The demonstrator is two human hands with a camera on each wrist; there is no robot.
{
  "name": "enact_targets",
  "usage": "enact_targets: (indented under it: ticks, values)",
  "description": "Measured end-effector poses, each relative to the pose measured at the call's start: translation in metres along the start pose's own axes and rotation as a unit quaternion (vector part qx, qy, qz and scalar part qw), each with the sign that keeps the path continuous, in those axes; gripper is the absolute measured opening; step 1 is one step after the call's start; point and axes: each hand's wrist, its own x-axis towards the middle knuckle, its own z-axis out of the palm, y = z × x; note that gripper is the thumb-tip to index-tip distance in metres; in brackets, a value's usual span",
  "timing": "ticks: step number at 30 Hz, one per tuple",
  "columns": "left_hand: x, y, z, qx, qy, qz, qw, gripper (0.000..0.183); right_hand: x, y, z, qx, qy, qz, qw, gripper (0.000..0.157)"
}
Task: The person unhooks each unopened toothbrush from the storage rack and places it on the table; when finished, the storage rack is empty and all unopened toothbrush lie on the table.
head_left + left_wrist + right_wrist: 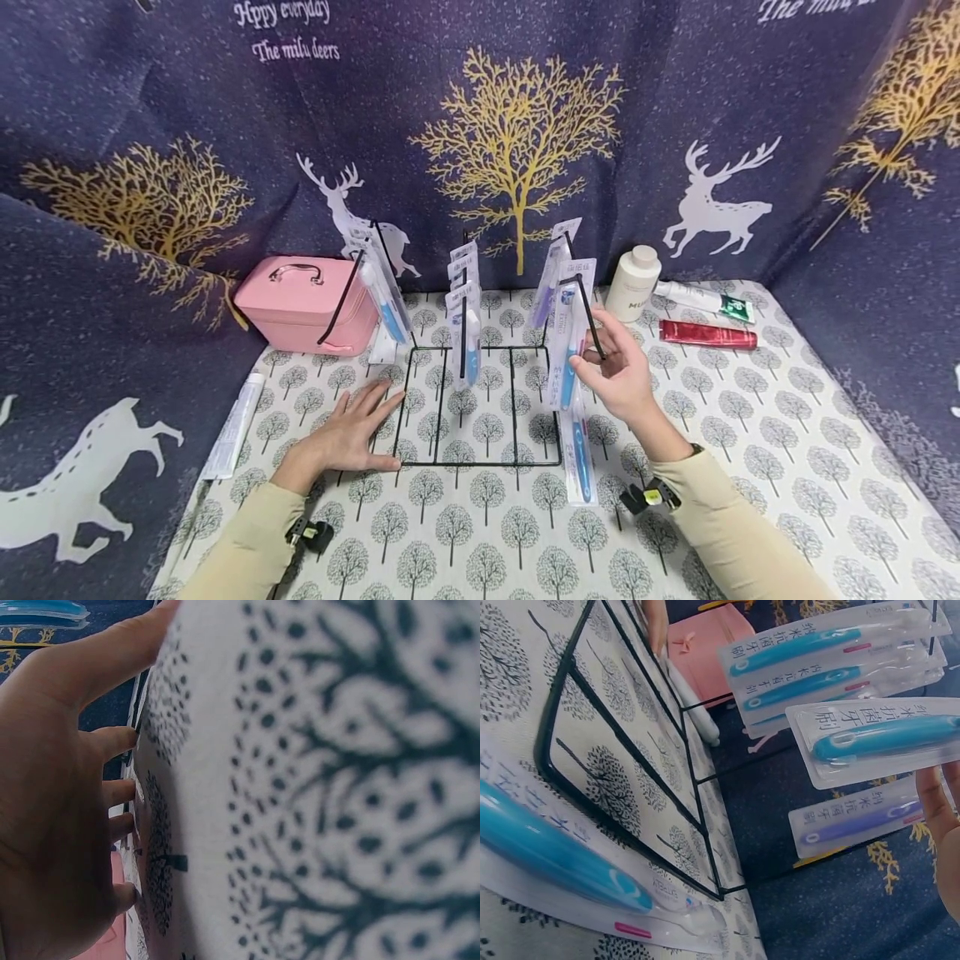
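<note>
A black wire display rack (487,464) stands on the patterned cloth, with packaged toothbrushes hanging from its left, middle and right rods. My right hand (619,367) pinches a blue toothbrush in a clear pack (564,367) at the right rod; the right wrist view shows this toothbrush pack (885,742) too. Behind it hangs a purple toothbrush pack (855,825). On the cloth by the rack's right front corner lies another blue toothbrush pack (581,462). My left hand (348,433) rests with spread fingers at the rack base's left side. In the left wrist view, cloth hides its fingertips.
A pink case (307,304) sits at the back left, and a white tube (236,425) lies in front of it. A white bottle (633,283), a white-and-green tube (697,300) and a red tube (708,335) are at the back right. A dark printed curtain (420,83) hangs behind.
</note>
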Motion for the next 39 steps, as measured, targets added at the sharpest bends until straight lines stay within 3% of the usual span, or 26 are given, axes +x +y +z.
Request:
enact_targets:
  ticks: [7, 18, 39]
  values:
    - [0.0, -0.004, 0.002, 0.011, -0.003, 0.008, 0.9999, 0.109, -0.007, -0.009, 0.002, -0.021, -0.022, -0.032, 0.999, 0.068]
    - [0.003, -0.003, 0.0, 0.011, -0.007, 0.003, 0.9999, 0.11, -0.017, -0.03, 0.008, -0.024, -0.031, -0.049, 0.998, 0.071]
    - [0.003, -0.003, -0.001, -0.003, -0.012, 0.006, 0.9999, 0.108, -0.045, -0.069, 0.015, -0.014, -0.108, -0.116, 0.987, 0.064]
